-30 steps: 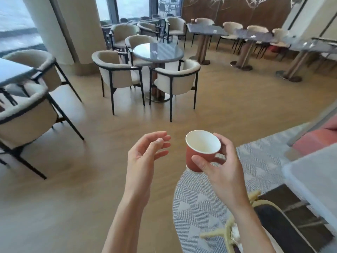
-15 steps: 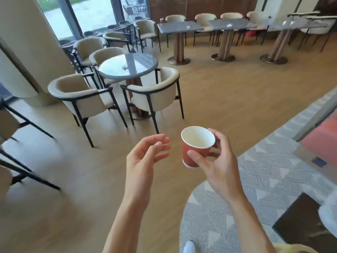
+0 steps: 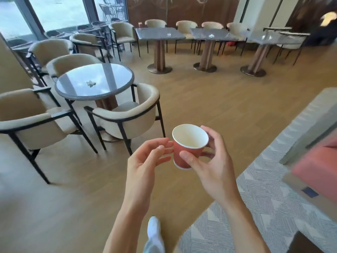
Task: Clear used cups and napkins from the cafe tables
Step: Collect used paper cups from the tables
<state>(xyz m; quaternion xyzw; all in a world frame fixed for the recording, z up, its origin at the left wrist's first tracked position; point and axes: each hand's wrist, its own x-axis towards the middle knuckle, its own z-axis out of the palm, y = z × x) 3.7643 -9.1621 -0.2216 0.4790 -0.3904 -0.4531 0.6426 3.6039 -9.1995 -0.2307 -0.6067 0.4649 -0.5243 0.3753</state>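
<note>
My right hand (image 3: 211,161) grips a red paper cup (image 3: 187,148) with a white inside, held upright in front of me at chest height. My left hand (image 3: 145,161) floats just left of the cup, fingers loosely curled and holding nothing, fingertips close to the cup's side. A crumpled white napkin (image 3: 90,83) lies on the round grey table (image 3: 116,84) ahead on the left. Small white scraps lie on the square tables, one napkin (image 3: 169,34) on the nearest and another scrap (image 3: 211,35) on the middle one. A small red cup (image 3: 140,24) stands at the far corner of the nearest square table.
Beige armchairs (image 3: 127,114) ring the round table. Three square pedestal tables (image 3: 160,33) with chairs line the back wall. A patterned grey rug (image 3: 264,198) lies at right beside a pink seat (image 3: 317,167). Open wooden floor (image 3: 209,99) stretches between. My white shoe (image 3: 154,232) shows below.
The view has moved forward and turned right, bringing the round table and the square tables closer. My left hand has drawn nearer to the cup, which stays in my right hand.
</note>
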